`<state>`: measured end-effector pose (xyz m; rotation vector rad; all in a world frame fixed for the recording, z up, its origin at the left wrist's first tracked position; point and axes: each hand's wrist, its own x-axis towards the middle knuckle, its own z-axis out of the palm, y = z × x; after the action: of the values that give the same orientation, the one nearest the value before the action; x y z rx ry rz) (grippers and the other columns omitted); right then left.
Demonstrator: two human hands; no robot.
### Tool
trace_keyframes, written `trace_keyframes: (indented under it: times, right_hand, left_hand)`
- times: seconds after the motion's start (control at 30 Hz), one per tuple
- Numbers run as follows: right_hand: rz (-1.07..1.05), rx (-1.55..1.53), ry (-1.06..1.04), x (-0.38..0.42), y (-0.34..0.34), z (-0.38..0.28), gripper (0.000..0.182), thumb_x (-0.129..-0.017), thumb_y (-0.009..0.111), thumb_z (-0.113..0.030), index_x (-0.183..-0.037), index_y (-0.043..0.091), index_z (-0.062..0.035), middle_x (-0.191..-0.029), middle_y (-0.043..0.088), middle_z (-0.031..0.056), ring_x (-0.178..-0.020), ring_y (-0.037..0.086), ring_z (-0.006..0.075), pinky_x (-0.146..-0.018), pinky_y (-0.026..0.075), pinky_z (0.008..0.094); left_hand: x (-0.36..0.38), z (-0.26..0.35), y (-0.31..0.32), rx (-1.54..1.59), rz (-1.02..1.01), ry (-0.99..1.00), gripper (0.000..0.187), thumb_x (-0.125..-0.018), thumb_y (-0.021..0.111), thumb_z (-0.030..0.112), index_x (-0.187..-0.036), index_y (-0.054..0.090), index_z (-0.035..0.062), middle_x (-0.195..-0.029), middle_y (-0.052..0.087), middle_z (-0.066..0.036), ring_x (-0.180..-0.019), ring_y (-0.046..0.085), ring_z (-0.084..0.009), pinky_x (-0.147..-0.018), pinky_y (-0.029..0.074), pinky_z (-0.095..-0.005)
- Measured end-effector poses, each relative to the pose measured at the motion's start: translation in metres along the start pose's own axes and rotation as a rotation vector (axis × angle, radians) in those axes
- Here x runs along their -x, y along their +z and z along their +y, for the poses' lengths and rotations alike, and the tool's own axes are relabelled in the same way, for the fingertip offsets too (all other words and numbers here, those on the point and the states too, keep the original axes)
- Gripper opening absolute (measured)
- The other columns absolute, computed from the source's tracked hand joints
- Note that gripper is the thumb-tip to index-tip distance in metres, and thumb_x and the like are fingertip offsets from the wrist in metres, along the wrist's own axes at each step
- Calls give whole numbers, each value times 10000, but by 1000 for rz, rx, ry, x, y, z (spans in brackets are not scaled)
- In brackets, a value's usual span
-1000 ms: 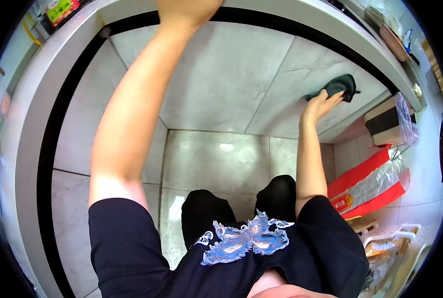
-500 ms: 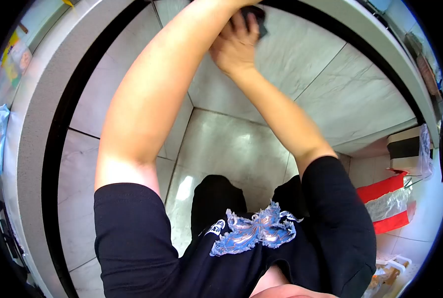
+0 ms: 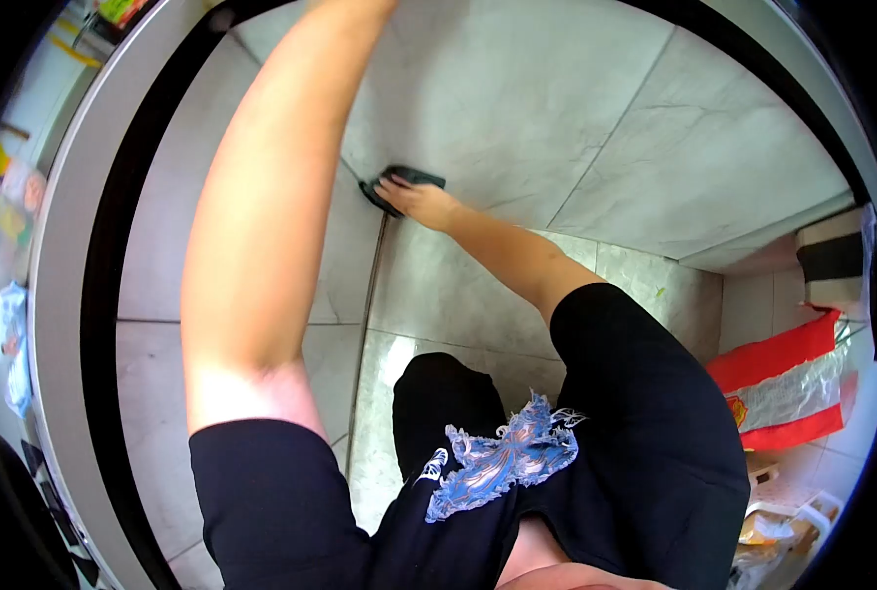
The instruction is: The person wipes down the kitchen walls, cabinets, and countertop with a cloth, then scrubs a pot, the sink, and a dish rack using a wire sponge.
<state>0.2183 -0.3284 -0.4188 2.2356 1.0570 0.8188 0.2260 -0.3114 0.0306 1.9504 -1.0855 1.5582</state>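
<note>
My right hand (image 3: 423,204) is low in the corner where the tiled wall panels meet the floor. Its fingers lie over a folded black cloth (image 3: 421,176), held against the tile near the bottom of the wall. My left arm (image 3: 261,226) stretches up along the left side and leaves the picture at the top, so the left hand is out of sight. Around the cloth are the grey marbled back panel (image 3: 517,108), the left panel (image 3: 232,197) and the glossy tiled floor (image 3: 458,285).
A pale counter rim with a black edge (image 3: 101,324) curves around the recess. A red and clear plastic bag (image 3: 787,383) lies at the right, above a white basket (image 3: 820,511). Blue packaging (image 3: 12,344) sits on the left side. My knee (image 3: 443,383) is below.
My right hand has slid down the wall with the black cloth, from the top towards the floor corner. My left arm reaches farther up and leftward. The view has shifted slightly.
</note>
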Motion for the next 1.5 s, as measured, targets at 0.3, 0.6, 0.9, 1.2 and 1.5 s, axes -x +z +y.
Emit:
trace_keyframes:
  times: [0.3, 0.6, 0.9, 1.2, 1.5]
  right_hand:
    - [-350, -29, -288, 205, -32, 65, 489, -942, 555, -276, -1396, 594, -98, -1601, 383, 10, -1513, 263, 217, -1273, 190, 382]
    - [197, 181, 437, 187, -205, 233, 460, -917, 590, -222, -1334, 616, -415, -1622, 362, -115, -1515, 275, 151, -1268, 122, 412]
    - [448, 201, 720, 168, -174, 206, 540, -779, 683, -202, -1258, 665, -449, -1525, 502, -59, -1462, 331, 220, -1212, 173, 450]
    - [27, -231, 262, 213, -92, 117, 370, -968, 544, -261, -1322, 647, -283, -1596, 377, -139, -1483, 317, 92, -1237, 257, 321]
    - [564, 196, 511, 125, -188, 243, 397, -939, 579, -298, -1316, 600, -424, -1562, 449, -116, -1456, 368, 128, -1227, 198, 369]
  left_hand:
    - [5, -1, 18, -124, 31, 10, 330, -914, 544, 340, -892, 777, 108, -811, 705, -161, -771, 666, -376, -705, 506, -479]
    - [12, -26, -12, -107, 143, -4, 321, -907, 551, 310, -823, 732, 58, -768, 662, -185, -770, 638, -390, -709, 488, -497]
    - [11, -26, -11, -157, 75, -54, 331, -969, 492, 365, -947, 761, 172, -881, 715, -135, -819, 681, -339, -688, 510, -446]
    - [11, -37, -2, -102, 45, -12, 330, -1005, 472, 387, -1064, 787, 308, -984, 763, -22, -888, 712, -252, -749, 541, -369]
    - [9, -50, -8, -88, 4, -1, 407, -1041, 398, 378, -1114, 787, 283, -979, 767, -35, -834, 712, -231, -696, 540, -348]
